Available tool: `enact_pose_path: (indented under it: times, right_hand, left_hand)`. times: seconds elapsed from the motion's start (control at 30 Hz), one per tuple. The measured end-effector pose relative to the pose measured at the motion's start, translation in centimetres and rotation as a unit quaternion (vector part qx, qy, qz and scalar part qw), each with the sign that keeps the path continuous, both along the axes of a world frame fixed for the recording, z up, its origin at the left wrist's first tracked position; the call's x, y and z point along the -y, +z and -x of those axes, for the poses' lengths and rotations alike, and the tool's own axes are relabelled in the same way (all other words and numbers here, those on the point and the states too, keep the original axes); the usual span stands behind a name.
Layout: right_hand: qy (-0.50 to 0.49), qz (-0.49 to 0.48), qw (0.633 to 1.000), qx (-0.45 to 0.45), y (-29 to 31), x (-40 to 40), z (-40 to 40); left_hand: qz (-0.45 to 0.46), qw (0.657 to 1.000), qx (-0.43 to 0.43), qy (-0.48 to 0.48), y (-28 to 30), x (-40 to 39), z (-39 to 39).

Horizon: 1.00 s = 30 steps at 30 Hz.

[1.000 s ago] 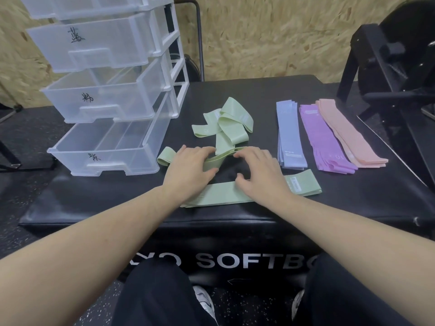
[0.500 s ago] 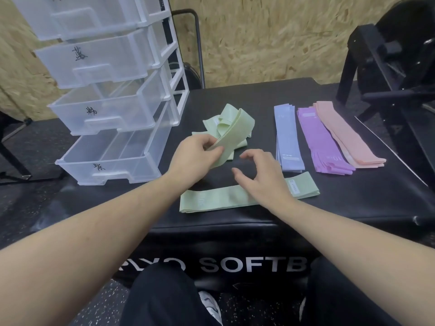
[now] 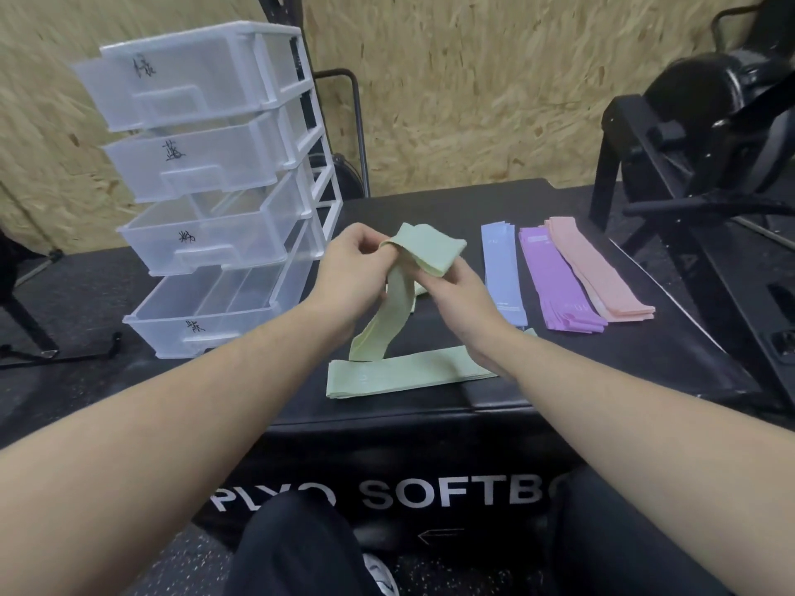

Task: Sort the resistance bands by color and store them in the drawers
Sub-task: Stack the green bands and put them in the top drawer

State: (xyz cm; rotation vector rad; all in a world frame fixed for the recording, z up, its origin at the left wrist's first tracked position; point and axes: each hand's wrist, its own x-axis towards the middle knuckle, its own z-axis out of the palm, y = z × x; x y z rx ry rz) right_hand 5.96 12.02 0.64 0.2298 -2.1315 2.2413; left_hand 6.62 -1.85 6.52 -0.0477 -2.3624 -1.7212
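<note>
A person seated at a black padded box (image 3: 602, 363) holds a green resistance band (image 3: 423, 251) up over its top with both hands. The left hand (image 3: 348, 273) pinches the band's upper fold between thumb and curled fingers, while the right hand (image 3: 458, 294) grips the same band from the other side, fingers curled under the fold. The band's loose tail (image 3: 374, 333) hangs down from the hands and touches a second green band (image 3: 395, 376), which lies flat along the near edge of the box, partly hidden under the right forearm. A small patch of more green material shows on the box just behind the hands, too hidden to tell apart.

To the right of the held band, three sorted piles lie flat on the box, side by side: a blue stack (image 3: 501, 273), then a purple stack (image 3: 555, 281), then a pink stack (image 3: 598, 268) farthest out.

To the left of the held band stands a clear plastic drawer unit (image 3: 314, 139) with a white frame, on the box's far left corner. Its four drawers are all pulled out, each front marked with a handwritten label; the bottom drawer (image 3: 206, 311) sits closest to the left hand.

The box front reads "PLYO SOFTB", cut off by the person's dark trousers (image 3: 301, 552). A chipboard wall (image 3: 473, 79) stands behind the box, and black gym equipment (image 3: 710, 144) to its right.
</note>
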Motion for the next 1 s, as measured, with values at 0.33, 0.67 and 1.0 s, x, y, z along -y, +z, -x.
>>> enact_pose_path:
  times: [0.33, 0.67, 1.0]
  right_hand:
    - [0.014, -0.043, 0.999, 0.022, 2.3, -1.8, -3.0]
    - [0.03, -0.091, 0.994, 0.047, 3.1, -2.7, -5.8]
    - [0.034, -0.233, 0.971, 0.032, 2.4, -3.0, -7.1]
  left_hand:
    - [-0.012, 0.997, 0.028, -0.072, 2.3, -0.6, -4.0]
    - [-0.094, 0.995, 0.022, -0.026, 2.5, -0.5, -5.7]
    - [-0.239, 0.969, 0.064, 0.008, 1.4, 0.0, -6.5]
